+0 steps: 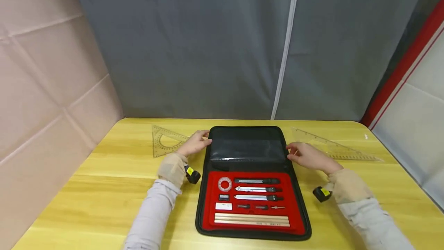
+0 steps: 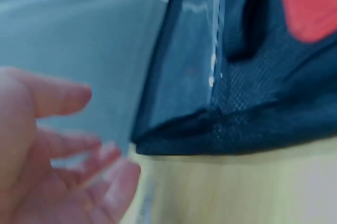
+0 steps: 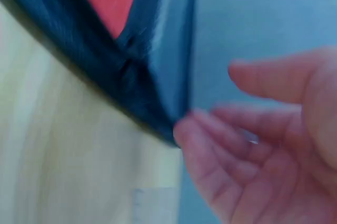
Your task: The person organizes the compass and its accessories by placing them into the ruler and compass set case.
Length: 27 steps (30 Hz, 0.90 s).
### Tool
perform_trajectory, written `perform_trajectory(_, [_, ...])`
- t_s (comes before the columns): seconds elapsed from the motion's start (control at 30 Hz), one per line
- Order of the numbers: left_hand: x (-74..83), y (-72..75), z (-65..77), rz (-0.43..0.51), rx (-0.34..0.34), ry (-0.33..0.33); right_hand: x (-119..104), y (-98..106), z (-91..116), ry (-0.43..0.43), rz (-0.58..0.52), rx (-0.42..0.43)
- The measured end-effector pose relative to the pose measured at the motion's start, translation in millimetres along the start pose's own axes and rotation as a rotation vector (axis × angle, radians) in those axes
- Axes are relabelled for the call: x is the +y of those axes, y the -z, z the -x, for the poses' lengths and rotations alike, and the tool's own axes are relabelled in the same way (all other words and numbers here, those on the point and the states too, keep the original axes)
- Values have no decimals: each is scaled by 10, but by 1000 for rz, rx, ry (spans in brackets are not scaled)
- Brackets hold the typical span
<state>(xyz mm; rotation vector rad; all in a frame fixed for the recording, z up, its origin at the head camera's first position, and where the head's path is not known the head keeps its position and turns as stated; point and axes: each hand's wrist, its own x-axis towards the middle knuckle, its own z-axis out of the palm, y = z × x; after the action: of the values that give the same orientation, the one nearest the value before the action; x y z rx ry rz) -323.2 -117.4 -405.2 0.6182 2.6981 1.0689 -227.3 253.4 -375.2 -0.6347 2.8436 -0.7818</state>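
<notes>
A black zip case (image 1: 248,167) lies unfolded on the table, its red tray (image 1: 254,213) toward the person. In the tray sit a clear ring protractor (image 1: 224,184), compasses (image 1: 258,189), a small sharpener (image 1: 224,197), a white eraser (image 1: 223,206) and wooden pencils (image 1: 251,219). My left hand (image 1: 196,143) is beside the case's far left edge, apart from it in the left wrist view, fingers loosely bent around nothing. At the right edge, my right hand (image 1: 306,155) has its thumb apart from its fingers; fingertips (image 3: 185,130) appear to touch the cover's corner.
A clear set square (image 1: 160,147) with a round cutout lies left of the case, partly behind the left hand. A longer clear set square (image 1: 350,152) lies to the right. A grey curtain (image 1: 190,49) hangs behind the wooden table (image 1: 86,188).
</notes>
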Motion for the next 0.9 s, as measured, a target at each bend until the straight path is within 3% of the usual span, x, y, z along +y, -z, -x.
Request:
perform_trajectory(0.03, [-127, -44, -127, -30, 22, 30, 60, -10, -72, -34, 5, 5])
perform_trajectory(0.13, [-289, -145, -361, -177, 21, 159, 208, -94, -240, -124, -21, 5])
perform_trajectory(0.23, [-282, -204, -467, -285, 20, 205, 328, -189, -345, -127, -62, 22])
perform_trajectory(0.37, [-84, -172, -456, -256, 32, 256, 396, -267, -436, -118, -91, 67])
perform_trajectory(0.43, [-136, -177, -529, -217, 46, 288, 340, -269, -443, -173, -114, 87])
perform_trajectory(0.47, [-198, -183, -556, -201, 75, 274, 305, -265, -437, -199, -129, 103])
perform_trajectory(0.53, [-621, -281, -825, -159, 156, 220, 199, -235, -402, -255, -163, 133])
perform_trajectory(0.6, [-1195, -400, -1181, -86, 247, 148, 170, -221, -367, -267, -177, 177])
perform_trajectory(0.67, [-1825, -509, -1561, -25, 351, 14, 174, -200, -329, -239, -185, 219])
perform_trajectory(0.7, [-2056, -530, -1718, 25, 369, -16, 183, -187, -309, -218, -187, 231])
perform_trajectory(0.73, [-2138, -511, -1762, 75, 382, -40, 199, -171, -291, -193, -190, 240])
perform_trajectory(0.8, [-1977, -407, -1612, 159, 391, -80, 248, -130, -256, -126, -175, 247])
perform_trajectory(0.83, [-1736, -316, -1430, 208, 374, -78, 280, -101, -238, -92, -176, 243])
perform_trajectory(0.9, [-1039, -114, -910, 290, 332, -54, 373, -8, -197, -39, -164, 231])
